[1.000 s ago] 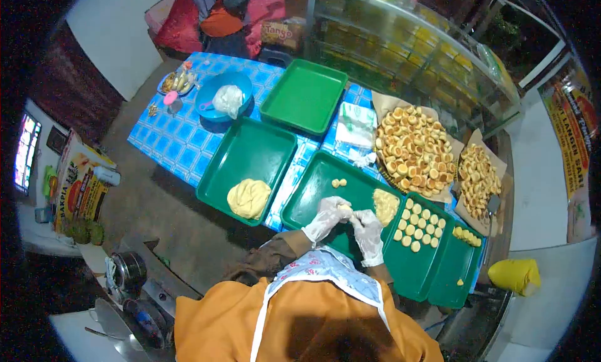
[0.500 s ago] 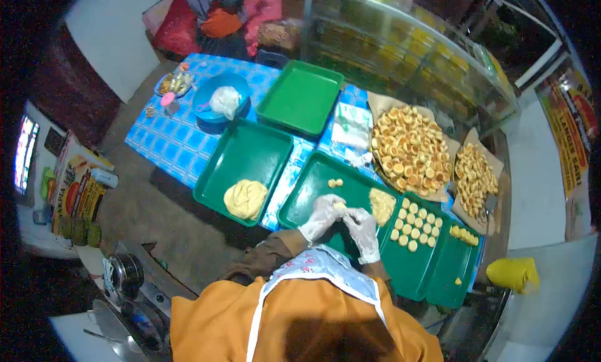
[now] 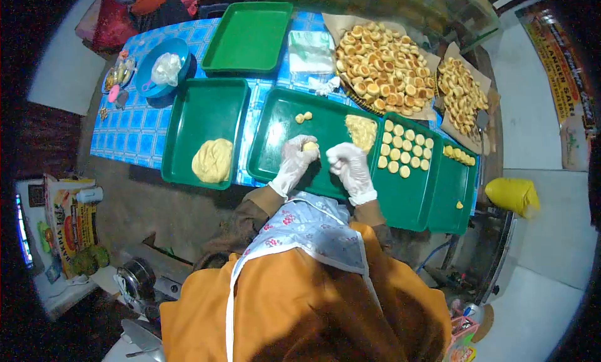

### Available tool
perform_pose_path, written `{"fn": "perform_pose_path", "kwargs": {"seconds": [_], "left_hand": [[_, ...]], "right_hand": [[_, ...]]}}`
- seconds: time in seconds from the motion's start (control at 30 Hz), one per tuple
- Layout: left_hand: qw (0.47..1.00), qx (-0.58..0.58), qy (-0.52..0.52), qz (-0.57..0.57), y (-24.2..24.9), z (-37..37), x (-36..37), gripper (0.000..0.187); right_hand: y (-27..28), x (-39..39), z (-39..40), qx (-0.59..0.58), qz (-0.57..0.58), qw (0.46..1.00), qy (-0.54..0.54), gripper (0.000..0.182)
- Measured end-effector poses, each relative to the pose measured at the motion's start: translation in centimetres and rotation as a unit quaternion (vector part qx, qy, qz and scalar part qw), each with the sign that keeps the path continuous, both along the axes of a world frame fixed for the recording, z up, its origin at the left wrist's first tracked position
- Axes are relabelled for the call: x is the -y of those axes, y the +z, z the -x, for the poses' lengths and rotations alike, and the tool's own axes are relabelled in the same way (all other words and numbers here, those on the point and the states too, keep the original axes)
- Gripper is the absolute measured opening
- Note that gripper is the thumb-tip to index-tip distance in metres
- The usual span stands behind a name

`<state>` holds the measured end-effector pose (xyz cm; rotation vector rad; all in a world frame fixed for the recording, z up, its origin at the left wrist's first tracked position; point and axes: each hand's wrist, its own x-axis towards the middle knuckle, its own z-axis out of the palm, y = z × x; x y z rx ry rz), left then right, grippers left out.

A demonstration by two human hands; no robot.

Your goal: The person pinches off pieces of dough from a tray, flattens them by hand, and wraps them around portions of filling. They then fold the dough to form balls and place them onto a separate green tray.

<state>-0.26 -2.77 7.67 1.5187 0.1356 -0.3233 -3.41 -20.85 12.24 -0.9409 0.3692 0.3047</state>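
Note:
My left hand, in a clear plastic glove, is closed around a small piece of pale dough above the middle green tray. My right hand, gloved too, is curled just to the right and apart from it; whatever its fingers may hold is hidden. Beyond my left hand lie small dough balls in the same tray. A mass of soft yellowish filling or dough sits at that tray's right end, near my right hand. Several flattened dough rounds stand in rows on the tray to the right.
A large dough lump lies in the left green tray. Behind are a green tray, a blue basin with a plastic bag, and piles of browned pastries. A narrow tray at right holds a dough row.
My hands, close together before, have moved apart, the dough piece staying in the left. The camera view has shifted, so the table things appear higher and further left.

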Motion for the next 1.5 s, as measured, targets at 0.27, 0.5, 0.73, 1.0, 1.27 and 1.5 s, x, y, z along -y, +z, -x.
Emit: {"fn": "perform_pose_path", "kwargs": {"seconds": [0.27, 0.5, 0.73, 1.0, 1.27, 1.5], "left_hand": [[0.930, -0.196, 0.033, 0.311, 0.4, -1.2, -1.6, 0.037], [0.896, -0.204, -0.018, 0.395, 2.1, -1.4, -1.6, 0.047], [0.916, -0.189, -0.046, 0.350, 3.8, -1.2, -1.7, 0.043], [0.928, -0.147, -0.094, 0.328, 2.8, -0.8, -0.7, 0.038], [0.944, -0.147, -0.047, 0.293, 4.7, -0.4, -0.9, 0.027], [0.950, -0.092, -0.050, 0.293, 3.0, -0.1, -1.2, 0.022]], "right_hand": [[-0.6, 5.3, 0.8, 0.052, 0.396, 0.917, 0.000, 0.020], [-7.7, 3.2, 3.4, 0.137, 0.773, 0.601, 0.148, 0.013], [-4.5, 3.2, 2.8, 0.152, 0.687, 0.710, 0.036, 0.005], [1.7, -1.2, 0.5, 0.185, 0.275, 0.943, -0.018, 0.027], [0.2, -2.4, 0.1, 0.219, 0.339, 0.913, -0.066, 0.016], [0.5, -3.8, 0.7, 0.408, 0.642, 0.648, -0.030, 0.036]]}}
